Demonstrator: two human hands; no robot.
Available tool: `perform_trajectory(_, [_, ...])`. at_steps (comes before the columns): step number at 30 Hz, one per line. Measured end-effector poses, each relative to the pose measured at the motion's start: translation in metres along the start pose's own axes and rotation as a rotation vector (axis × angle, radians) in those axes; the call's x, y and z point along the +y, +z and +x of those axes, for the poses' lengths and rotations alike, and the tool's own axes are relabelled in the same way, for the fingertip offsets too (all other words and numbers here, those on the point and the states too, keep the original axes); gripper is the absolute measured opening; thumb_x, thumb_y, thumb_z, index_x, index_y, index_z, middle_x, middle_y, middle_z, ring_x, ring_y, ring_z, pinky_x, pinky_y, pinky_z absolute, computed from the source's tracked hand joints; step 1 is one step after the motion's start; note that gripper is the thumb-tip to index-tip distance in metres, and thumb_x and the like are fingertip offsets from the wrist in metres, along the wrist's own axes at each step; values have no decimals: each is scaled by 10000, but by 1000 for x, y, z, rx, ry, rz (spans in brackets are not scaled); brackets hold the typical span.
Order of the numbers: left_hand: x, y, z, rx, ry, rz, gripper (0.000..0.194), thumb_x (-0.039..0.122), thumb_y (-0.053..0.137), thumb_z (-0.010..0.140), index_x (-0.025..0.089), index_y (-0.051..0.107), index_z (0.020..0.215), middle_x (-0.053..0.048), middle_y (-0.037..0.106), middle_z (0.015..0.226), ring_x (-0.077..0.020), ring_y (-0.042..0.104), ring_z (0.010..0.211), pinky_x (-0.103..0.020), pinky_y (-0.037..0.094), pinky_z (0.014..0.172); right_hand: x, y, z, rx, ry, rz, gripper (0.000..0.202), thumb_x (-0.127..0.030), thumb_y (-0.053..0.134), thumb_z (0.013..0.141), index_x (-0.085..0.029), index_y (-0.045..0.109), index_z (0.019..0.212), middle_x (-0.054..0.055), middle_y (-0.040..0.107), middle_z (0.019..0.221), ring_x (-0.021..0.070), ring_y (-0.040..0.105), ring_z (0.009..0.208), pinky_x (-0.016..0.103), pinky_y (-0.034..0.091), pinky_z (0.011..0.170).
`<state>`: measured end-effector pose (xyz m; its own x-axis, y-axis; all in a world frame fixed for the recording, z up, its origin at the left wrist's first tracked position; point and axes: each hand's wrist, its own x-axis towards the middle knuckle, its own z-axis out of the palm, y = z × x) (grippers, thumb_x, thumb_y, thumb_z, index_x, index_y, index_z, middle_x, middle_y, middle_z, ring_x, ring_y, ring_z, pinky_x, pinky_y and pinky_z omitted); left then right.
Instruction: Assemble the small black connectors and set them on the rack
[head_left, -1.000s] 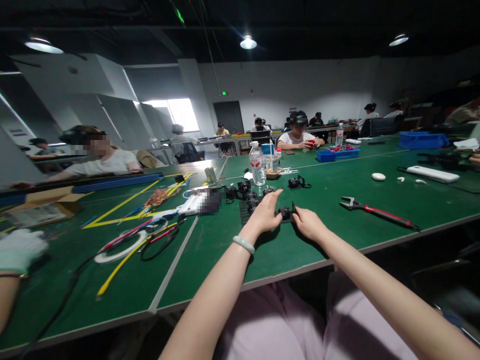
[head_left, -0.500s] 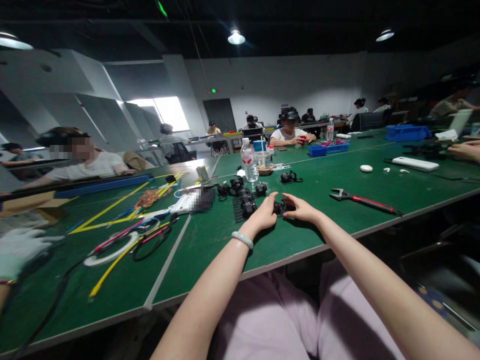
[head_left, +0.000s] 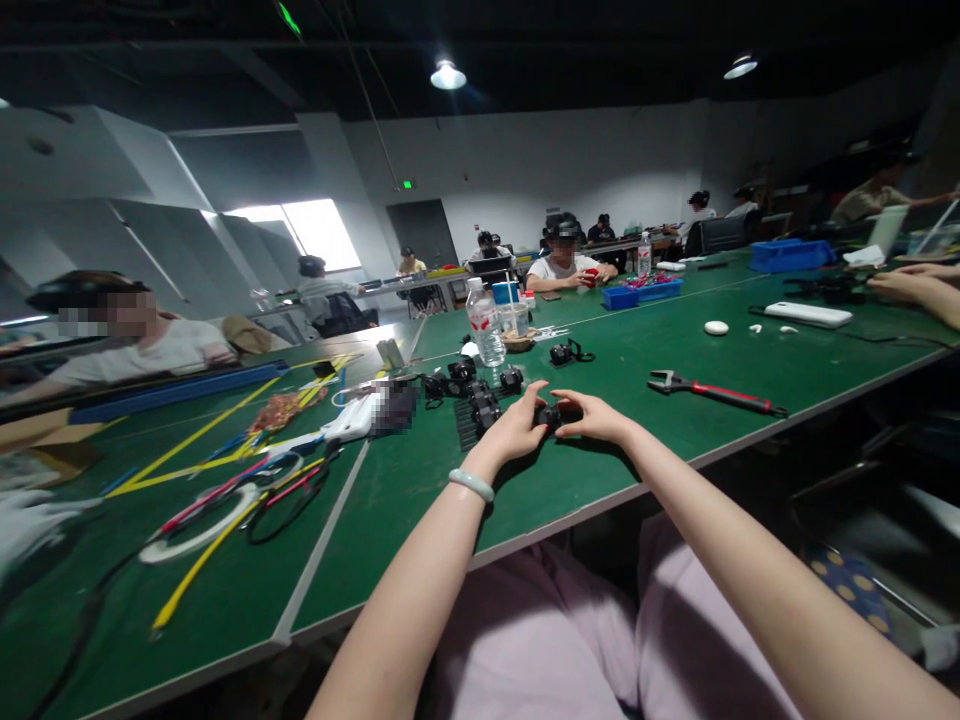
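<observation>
A small black part [head_left: 548,415] is held between my two hands, low over the green table [head_left: 600,470]. My left hand [head_left: 519,425], below a pale bracelet [head_left: 471,485], closes its thumb and fingers on the part's left side. On its right side, my right hand [head_left: 592,416] grips it with curved fingers. Just left of my hands lie several black parts [head_left: 480,405], some on a ribbed black piece. Another black part with a loop [head_left: 571,352] rests beyond my right hand.
A water bottle [head_left: 486,325] stands behind the black parts. An adjustable wrench [head_left: 716,393] lies at the right, near a white case [head_left: 716,328]. Coloured cables [head_left: 217,520] and a person's gloved hand [head_left: 37,520] are at the left. Blue trays [head_left: 643,292] sit farther back.
The view has turned slightly right, so the table and people appear farther left. My right hand has come closer to my left around the black part.
</observation>
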<state>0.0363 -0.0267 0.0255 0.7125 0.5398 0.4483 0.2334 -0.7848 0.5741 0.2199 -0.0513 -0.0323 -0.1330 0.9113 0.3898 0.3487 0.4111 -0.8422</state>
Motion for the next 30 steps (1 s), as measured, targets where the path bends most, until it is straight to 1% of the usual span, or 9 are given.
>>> perform_trajectory(3, [3,-4,-1,-21,14,32,656,63,574,613,239,357,1206,-57,594,895,-207,585,821,-343,431,815,-1,0,-2,23,3,-54,804,-343,738,521,-218,408,1244,75,581,1100,220,527,1044,386,380,923])
perform_trajectory(7, [3,-6,-2,-38,-16,32,662,84,592,615,235,348,1212,-51,597,906,-195,589,817,-323,436,793,-3,0,-4,21,-17,-98,802,-365,733,524,-226,412,1245,67,591,1072,217,542,1012,385,390,908])
perform_trajectory(11, [2,-5,0,-118,-23,118,686,126,565,655,214,253,1259,-57,586,940,-181,584,811,-326,441,762,-3,1,-2,-1,-58,-138,804,-396,725,530,-216,411,1248,79,572,1103,227,537,1015,384,399,896])
perform_trajectory(13, [2,-5,0,-137,-13,156,681,140,547,675,206,223,1270,-63,582,948,-176,583,803,-322,443,748,-2,1,-2,-9,-73,-147,801,-402,724,531,-224,412,1247,77,562,1123,231,531,1024,386,396,900])
perform_trajectory(16, [2,-4,0,-139,11,183,679,144,537,685,207,205,1274,-59,580,942,-171,578,801,-318,441,747,0,1,-1,-6,-59,-127,804,-388,728,530,-231,406,1250,73,565,1117,231,527,1033,393,387,912])
perform_trajectory(20, [2,-4,-1,-138,11,190,688,146,535,687,211,191,1279,-52,578,938,-162,574,785,-316,442,742,0,1,-3,-5,-23,-45,802,-346,729,544,-205,388,1256,89,563,1115,225,526,1040,396,380,923])
perform_trajectory(22, [2,-3,-1,-136,6,191,690,145,536,686,211,191,1280,-54,578,940,-161,573,789,-316,442,744,-2,0,-4,-2,-20,-1,733,-319,711,578,-189,409,1233,99,560,1118,221,528,1037,392,389,914])
perform_trajectory(26, [1,-3,-1,-136,2,184,694,142,535,682,216,190,1280,-48,576,948,-159,570,805,-316,439,758,-7,0,-5,37,-54,8,466,-252,620,677,-168,494,1117,91,586,1063,192,556,982,369,415,878])
perform_trajectory(30, [-2,-2,0,-135,-1,161,704,150,544,679,217,186,1282,-52,570,953,-146,569,750,-308,444,730,-9,2,-5,75,-103,-75,322,-209,611,666,-156,545,977,65,612,977,172,577,910,338,434,835])
